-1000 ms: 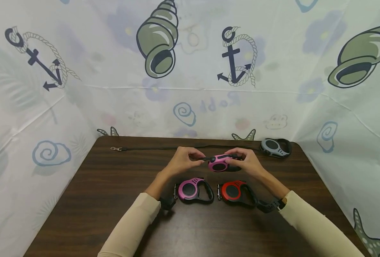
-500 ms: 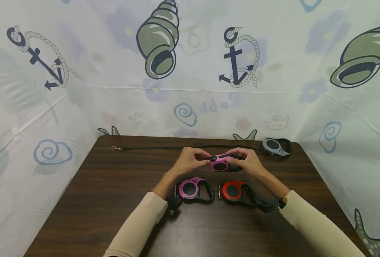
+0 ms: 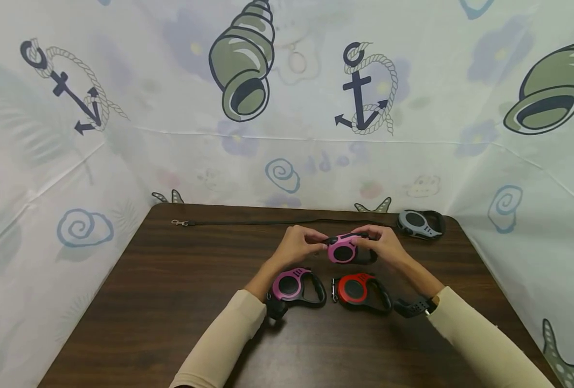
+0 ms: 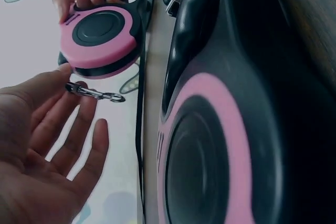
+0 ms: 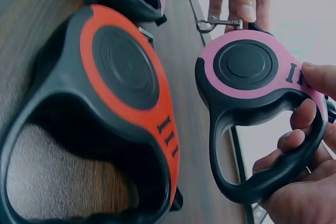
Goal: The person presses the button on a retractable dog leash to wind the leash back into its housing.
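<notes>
My right hand (image 3: 386,247) holds a pink and black retractable dog leash (image 3: 343,252) above the table, its fingers through the handle loop and the thumb on the pink casing. At the leash's other end, my left hand (image 3: 294,249) pinches the strap end by the casing between thumb and index finger, the other fingers spread. In the left wrist view, a metal snap hook (image 4: 97,93) hangs from that pinch. Below the hands lie a second pink leash (image 3: 289,285), partly covered by the left wrist's camera, and a red leash (image 3: 353,288).
A grey leash (image 3: 419,223) lies at the table's back right corner. Its black strap (image 3: 262,222) runs along the back edge to a snap hook (image 3: 180,222) at the left. A patterned cloth (image 3: 306,108) hangs behind and beside the brown table (image 3: 160,302).
My left hand has moved right, closing up to the casing of the held leash. The right hand keeps its grip. The head view has shifted slightly.
</notes>
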Tool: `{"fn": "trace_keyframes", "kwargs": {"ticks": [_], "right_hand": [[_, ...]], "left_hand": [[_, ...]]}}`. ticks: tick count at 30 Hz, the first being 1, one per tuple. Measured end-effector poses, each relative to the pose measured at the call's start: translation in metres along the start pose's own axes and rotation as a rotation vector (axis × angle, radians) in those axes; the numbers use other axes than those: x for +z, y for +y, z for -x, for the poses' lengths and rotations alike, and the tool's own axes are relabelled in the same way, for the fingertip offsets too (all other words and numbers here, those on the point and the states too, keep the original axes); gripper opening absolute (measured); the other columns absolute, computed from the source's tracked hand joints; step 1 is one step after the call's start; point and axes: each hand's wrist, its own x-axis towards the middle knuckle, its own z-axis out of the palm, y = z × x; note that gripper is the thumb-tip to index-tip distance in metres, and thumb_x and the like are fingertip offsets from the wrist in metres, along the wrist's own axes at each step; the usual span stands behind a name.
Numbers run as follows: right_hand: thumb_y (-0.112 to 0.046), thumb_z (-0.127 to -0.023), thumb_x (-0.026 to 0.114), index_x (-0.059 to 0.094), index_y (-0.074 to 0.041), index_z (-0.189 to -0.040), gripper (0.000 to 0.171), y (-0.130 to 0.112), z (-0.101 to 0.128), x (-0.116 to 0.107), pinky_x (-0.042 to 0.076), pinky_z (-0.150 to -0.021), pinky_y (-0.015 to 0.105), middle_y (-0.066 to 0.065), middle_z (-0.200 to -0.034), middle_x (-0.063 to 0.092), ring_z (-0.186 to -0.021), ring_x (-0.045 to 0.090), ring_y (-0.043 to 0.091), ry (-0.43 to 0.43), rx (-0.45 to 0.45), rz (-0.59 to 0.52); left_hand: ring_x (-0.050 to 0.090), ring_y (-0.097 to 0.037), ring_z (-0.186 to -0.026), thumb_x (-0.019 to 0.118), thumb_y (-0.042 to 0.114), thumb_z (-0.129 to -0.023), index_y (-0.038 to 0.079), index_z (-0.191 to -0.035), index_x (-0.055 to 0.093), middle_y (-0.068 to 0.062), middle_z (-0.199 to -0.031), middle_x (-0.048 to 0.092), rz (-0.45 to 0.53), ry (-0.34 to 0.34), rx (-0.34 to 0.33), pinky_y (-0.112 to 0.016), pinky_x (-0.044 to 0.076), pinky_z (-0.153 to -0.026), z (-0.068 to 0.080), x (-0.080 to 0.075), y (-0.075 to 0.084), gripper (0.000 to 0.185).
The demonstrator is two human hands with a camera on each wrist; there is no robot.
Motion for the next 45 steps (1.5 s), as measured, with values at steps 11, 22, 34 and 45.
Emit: {"fn": "trace_keyframes", "kwargs": {"ticks": [11, 22, 34, 45], "right_hand": [[-0.015, -0.099, 0.076, 0.070, 0.010, -0.125, 0.036, 0.028, -0.004, -0.009, 0.046, -0.075, 0.031, 0.005, -0.076, 0.060, -0.075, 0.055, 0.021, -0.002, 0.098, -0.026], [-0.007, -0.094, 0.080, 0.063, 0.009, -0.137, 0.049, 0.038, -0.003, -0.009, 0.051, -0.069, 0.027, 0.006, -0.102, 0.074, -0.085, 0.060, 0.016, 0.035, 0.157, -0.002], [-0.012, -0.091, 0.085, 0.060, 0.007, -0.142, 0.061, 0.046, 0.005, -0.004, 0.049, -0.083, 0.022, 0.028, -0.130, 0.068, -0.112, 0.060, 0.032, 0.028, 0.124, 0.170], [-0.030, -0.095, 0.081, 0.062, 0.005, -0.142, 0.061, 0.056, 0.007, -0.008, 0.048, -0.104, 0.057, 0.029, -0.134, 0.066, -0.118, 0.061, 0.041, -0.005, 0.116, 0.404]], "left_hand": [[0.075, -0.023, -0.112, 0.083, 0.015, -0.094, 0.004, -0.126, 0.077, -0.010, -0.119, 0.079, -0.061, -0.123, -0.112, -0.033, 0.059, -0.094, -0.006, 0.015, 0.001, 0.034], [0.078, -0.025, -0.106, 0.083, 0.009, -0.093, -0.002, -0.133, 0.071, -0.016, -0.119, 0.078, -0.013, -0.137, -0.139, -0.030, 0.060, -0.091, -0.008, 0.021, 0.001, 0.043], [0.077, -0.025, -0.107, 0.084, 0.008, -0.092, -0.005, -0.130, 0.072, -0.014, -0.116, 0.079, -0.035, -0.169, -0.202, -0.034, 0.058, -0.096, -0.005, 0.027, 0.002, 0.042], [0.074, -0.026, -0.113, 0.085, 0.012, -0.092, 0.001, -0.126, 0.076, -0.010, -0.116, 0.079, -0.131, -0.241, -0.205, -0.036, 0.056, -0.100, -0.006, 0.027, -0.001, 0.036]]}}
